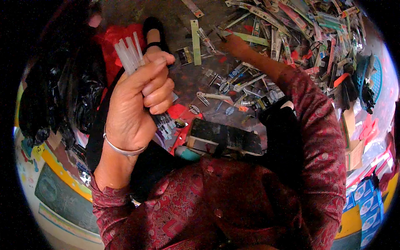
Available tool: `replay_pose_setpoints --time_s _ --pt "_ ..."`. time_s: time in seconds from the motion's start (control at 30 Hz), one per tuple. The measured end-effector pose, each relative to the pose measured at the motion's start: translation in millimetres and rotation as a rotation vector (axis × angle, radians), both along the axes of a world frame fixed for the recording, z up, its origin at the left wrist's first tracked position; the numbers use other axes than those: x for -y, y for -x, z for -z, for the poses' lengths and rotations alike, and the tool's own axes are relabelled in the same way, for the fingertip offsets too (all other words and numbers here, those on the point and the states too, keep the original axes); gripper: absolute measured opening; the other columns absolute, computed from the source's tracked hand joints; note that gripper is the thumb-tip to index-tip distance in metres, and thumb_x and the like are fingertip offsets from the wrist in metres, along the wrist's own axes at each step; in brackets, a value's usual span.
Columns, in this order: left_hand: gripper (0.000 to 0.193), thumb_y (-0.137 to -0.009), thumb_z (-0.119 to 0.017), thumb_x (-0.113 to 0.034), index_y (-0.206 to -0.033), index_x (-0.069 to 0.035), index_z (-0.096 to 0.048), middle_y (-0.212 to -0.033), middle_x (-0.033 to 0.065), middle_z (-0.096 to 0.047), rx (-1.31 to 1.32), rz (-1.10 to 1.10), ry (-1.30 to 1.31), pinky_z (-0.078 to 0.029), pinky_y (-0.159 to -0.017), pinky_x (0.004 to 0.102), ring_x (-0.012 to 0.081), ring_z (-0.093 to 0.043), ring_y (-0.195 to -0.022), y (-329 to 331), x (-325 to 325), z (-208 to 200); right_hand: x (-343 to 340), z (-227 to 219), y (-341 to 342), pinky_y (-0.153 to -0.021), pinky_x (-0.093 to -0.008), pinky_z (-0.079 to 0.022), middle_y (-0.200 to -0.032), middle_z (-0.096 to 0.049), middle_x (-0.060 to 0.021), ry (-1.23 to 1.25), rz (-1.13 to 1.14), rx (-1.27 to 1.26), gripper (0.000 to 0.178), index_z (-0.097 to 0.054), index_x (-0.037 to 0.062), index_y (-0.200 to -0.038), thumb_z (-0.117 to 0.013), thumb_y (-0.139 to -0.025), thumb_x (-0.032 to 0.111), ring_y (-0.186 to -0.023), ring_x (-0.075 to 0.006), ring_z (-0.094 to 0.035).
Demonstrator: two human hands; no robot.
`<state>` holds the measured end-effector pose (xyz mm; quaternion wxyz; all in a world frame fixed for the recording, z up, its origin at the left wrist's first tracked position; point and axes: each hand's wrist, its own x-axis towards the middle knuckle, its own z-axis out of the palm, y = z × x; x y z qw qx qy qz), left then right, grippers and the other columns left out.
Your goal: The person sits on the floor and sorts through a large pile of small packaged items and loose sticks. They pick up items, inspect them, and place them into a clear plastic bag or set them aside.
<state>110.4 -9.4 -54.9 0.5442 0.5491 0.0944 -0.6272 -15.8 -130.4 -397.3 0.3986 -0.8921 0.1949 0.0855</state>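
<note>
Nearest, a dark red patterned sleeve (pixel 125 216) at the lower edge, with a thin metal bangle (pixel 123 149) round the wrist. Above it the left hand (pixel 135 100), raised close to the camera, fingers curled tight round a bundle of clear plastic sticks (pixel 130 52); gripped low so the ends fan out above the thumb, seemingly to keep them gathered and upright, free of the clutter below. Just under that fist, more small clear pieces (pixel 166 121) lying loose on the floor.

Further in, by the lap, a flat dark block (pixel 225 137) lying crosswise, looking like a work surface kept within easy reach.

Beyond that, the right arm stretched well forward, right hand (pixel 234 43) at the near edge of a heap of long narrow packets (pixel 300 25). Fingertips pinched down on something small and dark there, or only touching it; cannot tell which, too small and blurred. Probably picking from the heap.

On the floor between: scattered nail clippers (pixel 208 96) and a green card strip (pixel 195 35).

Far left, a crumpled black plastic bag (pixel 62 96). Far right, a blue basket (pixel 373 79).
</note>
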Motion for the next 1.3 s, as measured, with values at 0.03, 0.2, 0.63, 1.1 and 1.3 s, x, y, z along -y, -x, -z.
replay_pose_setpoints --time_s 0.03,0.2,0.63,1.1,1.3 --pt "0.013 -0.083 -0.046 -0.011 -0.091 -0.001 -0.049 -0.052 -0.0072 -0.025 0.004 -0.019 0.005 -0.017 -0.036 0.0172 0.0018 -0.022 -0.042 0.3 -1.7 0.5 -11.0 -17.4 -10.9 -0.059 -0.0399 -0.047 -0.07 -0.058 -0.0149 -0.024 0.07 -0.117 0.025 -0.06 0.0032 -0.076 -0.054 -0.071 0.027 -0.068 -0.0302 -0.06" --pt "0.012 -0.082 -0.048 -0.011 -0.088 -0.001 -0.05 -0.051 -0.0074 -0.024 0.006 -0.025 0.001 -0.018 -0.037 0.0179 0.0021 -0.022 -0.041 0.6 0.0 -0.3 -31.2 -35.0 -36.9 -0.061 -0.0396 -0.049 -0.076 -0.06 -0.0176 0.158 0.087 -0.347 0.023 -0.06 0.0031 -0.077 -0.058 -0.068 0.024 -0.07 -0.0303 -0.06" --pt "0.012 -0.081 -0.05 -0.011 -0.088 -0.001 -0.051 -0.051 -0.0073 -0.025 0.02 -0.016 -0.02 -0.018 -0.037 0.0175 0.0022 -0.022 -0.042 0.5 -2.2 -3.3 -87.4 -64.9 3.4 -0.061 -0.0434 -0.048 -0.078 -0.06 -0.0164 -0.094 -0.151 -0.475 0.025 -0.059 0.0028 -0.079 -0.053 -0.069 0.024 -0.074 -0.031 -0.06" --pt "0.013 -0.081 -0.049 -0.011 -0.089 -0.001 -0.05 -0.052 -0.0073 -0.025 0.052 -0.03 -0.021 -0.018 -0.038 0.0177 0.0021 -0.022 -0.042 -3.7 -2.8 -4.6 -24.7 -49.5 -8.0 -0.058 -0.0421 -0.047 -0.077 -0.06 -0.0183 -0.038 -0.097 -0.353 0.019 -0.059 -0.0001 -0.074 -0.064 -0.059 0.011 -0.072 -0.033 -0.06" --pt "0.013 -0.081 -0.049 -0.012 -0.088 -0.001 -0.05 -0.052 -0.0074 -0.025 0.028 -0.037 -0.027 -0.018 -0.038 0.0175 0.0018 -0.022 -0.042 -4.7 -5.0 -3.7 17.2 -15.9 60.2 -0.052 -0.0431 -0.042 -0.069 -0.055 -0.0123 -0.219 -0.551 0.244 0.018 -0.054 -0.0007 -0.078 -0.059 -0.062 0.006 -0.063 -0.0331 -0.054"
